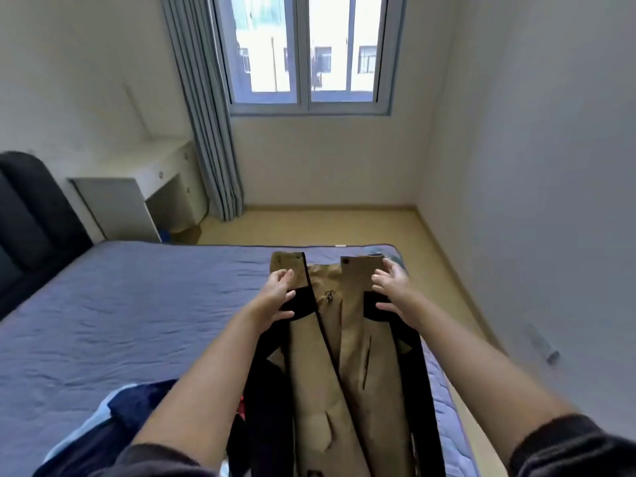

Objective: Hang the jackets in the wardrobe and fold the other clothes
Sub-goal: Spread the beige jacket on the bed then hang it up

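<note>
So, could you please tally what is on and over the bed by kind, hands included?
Tan jacket: 1
Hands gripping it: 2, left hand and right hand
Pile of other clothes: 1, garments in it not countable
Total: 4

You had one tan jacket (351, 373) running from the centre down to 6 o'clock, and two hands gripping it: your left hand (275, 297) and your right hand (392, 287). There was one bed (137, 304), one dark headboard (27, 215) at 9 o'clock, one white desk (161, 173) at 10, one curtain (206, 125) at 11 and one two-paned window (306, 53) at 12. One heap of dark clothes (137, 407) lay at 7 o'clock, its pieces uncountable.
</note>
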Demonstrator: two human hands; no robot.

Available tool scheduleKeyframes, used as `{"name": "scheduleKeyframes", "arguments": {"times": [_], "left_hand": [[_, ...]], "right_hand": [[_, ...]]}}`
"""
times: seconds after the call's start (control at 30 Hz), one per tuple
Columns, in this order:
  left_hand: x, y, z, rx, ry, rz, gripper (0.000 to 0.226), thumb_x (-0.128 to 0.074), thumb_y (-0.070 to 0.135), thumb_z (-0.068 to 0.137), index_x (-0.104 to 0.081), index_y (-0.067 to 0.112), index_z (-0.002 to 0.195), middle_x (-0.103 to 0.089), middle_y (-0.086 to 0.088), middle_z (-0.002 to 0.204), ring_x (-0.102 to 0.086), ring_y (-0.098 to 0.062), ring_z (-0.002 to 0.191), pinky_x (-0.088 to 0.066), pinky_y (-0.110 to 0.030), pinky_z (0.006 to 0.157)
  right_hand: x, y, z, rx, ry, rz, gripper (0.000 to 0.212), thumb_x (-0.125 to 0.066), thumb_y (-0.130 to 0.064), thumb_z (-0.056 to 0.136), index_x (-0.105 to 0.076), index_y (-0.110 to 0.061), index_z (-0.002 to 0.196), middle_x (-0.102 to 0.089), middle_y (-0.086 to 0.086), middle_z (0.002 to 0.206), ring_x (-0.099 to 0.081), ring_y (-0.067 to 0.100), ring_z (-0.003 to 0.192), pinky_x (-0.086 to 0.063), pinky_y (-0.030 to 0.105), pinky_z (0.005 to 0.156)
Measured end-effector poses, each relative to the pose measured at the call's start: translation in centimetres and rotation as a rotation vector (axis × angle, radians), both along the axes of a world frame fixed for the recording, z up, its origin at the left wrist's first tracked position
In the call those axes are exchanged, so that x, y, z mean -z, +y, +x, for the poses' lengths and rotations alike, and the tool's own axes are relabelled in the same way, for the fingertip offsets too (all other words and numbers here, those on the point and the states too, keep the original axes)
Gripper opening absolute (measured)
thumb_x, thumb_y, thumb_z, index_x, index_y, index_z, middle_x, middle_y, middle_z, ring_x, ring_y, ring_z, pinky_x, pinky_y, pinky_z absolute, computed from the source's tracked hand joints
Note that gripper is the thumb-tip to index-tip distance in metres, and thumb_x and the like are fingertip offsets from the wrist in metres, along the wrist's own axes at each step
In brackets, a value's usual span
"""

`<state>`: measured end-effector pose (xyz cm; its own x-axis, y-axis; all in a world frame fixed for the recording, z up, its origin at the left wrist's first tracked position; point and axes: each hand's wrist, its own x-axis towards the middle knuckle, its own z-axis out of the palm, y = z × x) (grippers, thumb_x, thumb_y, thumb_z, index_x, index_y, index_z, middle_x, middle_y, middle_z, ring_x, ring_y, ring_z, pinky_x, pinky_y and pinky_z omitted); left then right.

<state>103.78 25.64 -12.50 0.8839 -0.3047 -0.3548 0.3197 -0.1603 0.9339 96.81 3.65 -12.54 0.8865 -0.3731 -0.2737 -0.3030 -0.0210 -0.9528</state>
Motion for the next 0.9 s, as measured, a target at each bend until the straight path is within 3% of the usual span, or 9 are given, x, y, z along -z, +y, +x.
{"name": "scheduleKeyframes", "arguments": {"times": [0.07, 0.17, 0.27, 0.4, 0.47, 0.57, 0.7, 0.83, 0.9], "left_hand": [[6.5, 0.5, -2.0, -0.021, 0.071, 0.143, 0.036, -0.035, 0.031, 0.103, -0.037, 0.016, 0.136, -0.040, -0.001, 0.140, -0.050, -0.021, 0.123, -0.044, -0.040, 0.090], [16.6, 1.9, -6.7, -0.046, 0.275, 0.248, 0.016, -0.039, 0.026, 0.101, -0.047, 0.019, 0.113, -0.050, -0.004, 0.122, -0.059, -0.019, 0.097, -0.045, -0.035, 0.081], [24.7, 2.8, -10.6, -0.055, 0.398, 0.310, 0.012, -0.040, 0.021, 0.100, -0.049, 0.016, 0.107, -0.053, -0.004, 0.111, -0.060, -0.017, 0.083, -0.045, -0.028, 0.066], [33.7, 2.8, -14.6, -0.038, 0.514, 0.363, 0.012, -0.041, 0.019, 0.099, -0.050, 0.015, 0.107, -0.053, -0.005, 0.113, -0.060, -0.014, 0.079, -0.045, -0.026, 0.061], [37.2, 2.6, -16.2, -0.039, 0.537, 0.366, 0.010, -0.042, 0.019, 0.099, -0.050, 0.017, 0.105, -0.052, -0.002, 0.110, -0.061, -0.014, 0.079, -0.044, -0.025, 0.059], [42.8, 2.6, -18.2, -0.045, 0.594, 0.390, 0.009, -0.043, 0.018, 0.098, -0.051, 0.017, 0.102, -0.054, 0.001, 0.103, -0.062, -0.017, 0.083, -0.045, -0.026, 0.060], [50.0, 2.4, -20.9, -0.022, 0.727, 0.414, 0.012, -0.043, 0.017, 0.098, -0.051, 0.018, 0.090, -0.059, -0.002, 0.098, -0.060, -0.014, 0.069, -0.044, -0.026, 0.059], [55.0, 0.8, -21.6, -0.028, 0.809, 0.381, 0.013, -0.042, 0.019, 0.100, -0.052, 0.015, 0.091, -0.061, 0.000, 0.086, -0.057, -0.013, 0.065, -0.042, -0.024, 0.058], [56.9, -0.7, -21.5, -0.058, 0.814, 0.322, 0.012, -0.042, 0.018, 0.100, -0.052, 0.016, 0.093, -0.060, 0.000, 0.085, -0.056, -0.013, 0.065, -0.041, -0.024, 0.056]], "right_hand": [[5.8, 1.0, -1.8, -0.052, 0.125, -0.031, 0.059, -0.047, -0.015, 0.098, -0.019, -0.023, 0.150, -0.036, 0.002, 0.149, -0.049, 0.024, 0.124, -0.045, 0.040, 0.090], [15.7, 2.3, -5.5, -0.004, 0.293, 0.004, 0.060, -0.048, -0.009, 0.095, -0.022, -0.020, 0.148, -0.041, 0.006, 0.145, -0.057, 0.021, 0.102, -0.046, 0.036, 0.078], [24.5, 3.2, -9.2, 0.011, 0.441, 0.031, 0.058, -0.049, -0.007, 0.093, -0.026, -0.018, 0.145, -0.047, 0.006, 0.139, -0.058, 0.017, 0.084, -0.045, 0.031, 0.067], [34.4, 4.7, -13.4, -0.010, 0.615, 0.048, 0.059, -0.050, -0.011, 0.091, -0.028, -0.021, 0.144, -0.050, 0.001, 0.130, -0.059, 0.019, 0.095, -0.047, 0.030, 0.069], [38.2, 5.4, -14.7, -0.037, 0.653, 0.039, 0.058, -0.050, -0.013, 0.091, -0.028, -0.021, 0.144, -0.050, 0.002, 0.132, -0.057, 0.021, 0.108, -0.049, 0.034, 0.079], [44.0, 6.6, -15.9, -0.074, 0.705, 0.060, 0.055, -0.049, -0.009, 0.091, -0.031, -0.020, 0.142, -0.052, 0.003, 0.126, -0.056, 0.024, 0.112, -0.047, 0.036, 0.088], [51.6, 7.3, -18.3, -0.045, 0.779, 0.058, 0.048, -0.048, -0.005, 0.090, -0.038, -0.016, 0.136, -0.054, 0.003, 0.115, -0.059, 0.024, 0.100, -0.045, 0.031, 0.077], [57.3, 5.8, -19.7, 0.152, 0.819, 0.074, 0.035, -0.044, -0.007, 0.094, -0.043, -0.011, 0.128, -0.059, 0.008, 0.103, -0.059, 0.024, 0.080, -0.049, 0.038, 0.070], [59.5, 4.7, -19.7, 0.252, 0.826, 0.107, 0.030, -0.044, -0.006, 0.095, -0.044, -0.013, 0.124, -0.057, 0.005, 0.093, -0.056, 0.016, 0.071, -0.046, 0.031, 0.061]]}}
